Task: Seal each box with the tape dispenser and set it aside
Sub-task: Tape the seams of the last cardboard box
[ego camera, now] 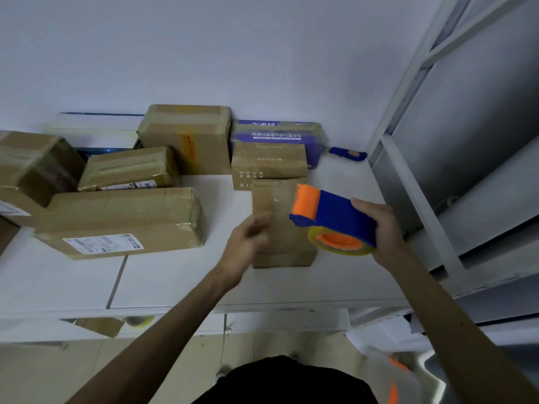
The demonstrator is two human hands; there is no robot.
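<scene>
The small box stands near the middle of the table, right in front of me and apart from the rest, I guess so there's room to tape it. The tape dispenser hangs over its right edge with my right hand fingers wrapped round the back, roller aimed at the box. My left hand is at the box's left side, but it's too blurry to tell what the fingers are doing. Taped-looking boxes are parked left and behind.
</scene>
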